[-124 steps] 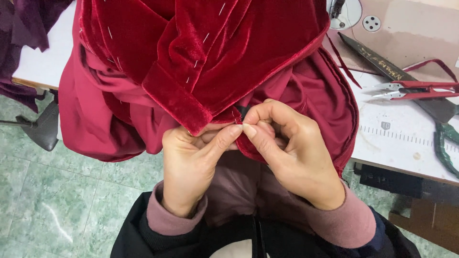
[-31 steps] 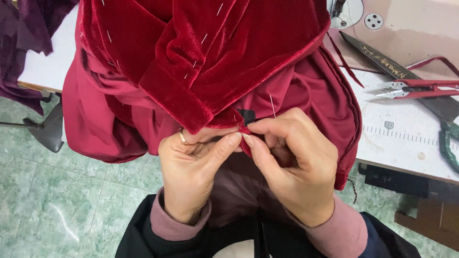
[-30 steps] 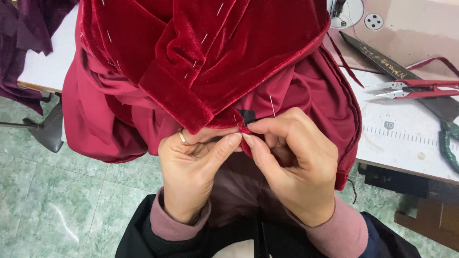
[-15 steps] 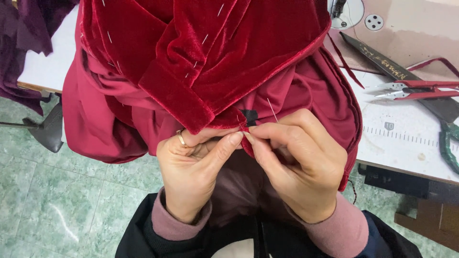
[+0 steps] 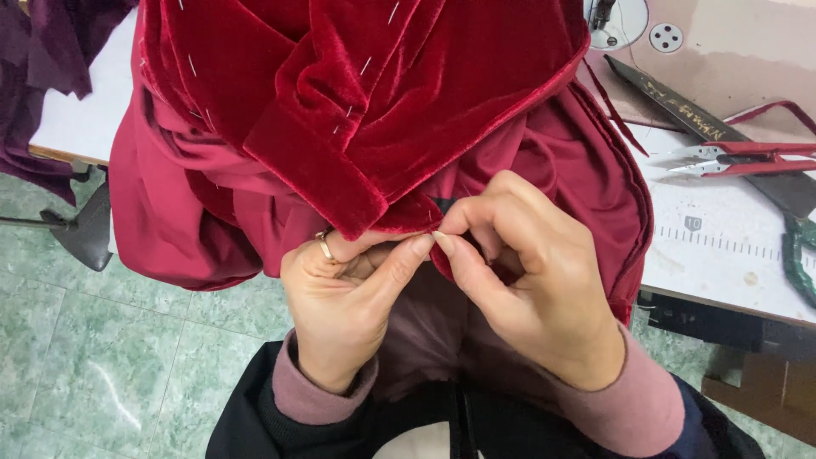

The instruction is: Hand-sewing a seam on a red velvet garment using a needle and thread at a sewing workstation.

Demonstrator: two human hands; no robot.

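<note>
step: hand-stitching velvet garment hem at surface's near edge | left hand grip pinching hem fold | right hand grip narrow, apparently pinching needle, too small to confirm | next, by judgement: needs steady pull through fold

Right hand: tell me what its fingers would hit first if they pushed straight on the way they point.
The right hand points left, so probably the left hand's thumb tip, which touches it at the velvet hem.

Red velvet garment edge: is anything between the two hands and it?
Nothing visible. The left hand and right hand both pinch the folded edge of the red velvet garment directly, thumb tips meeting at the hem. The red-handled thread snips lie apart on the white table.
</note>
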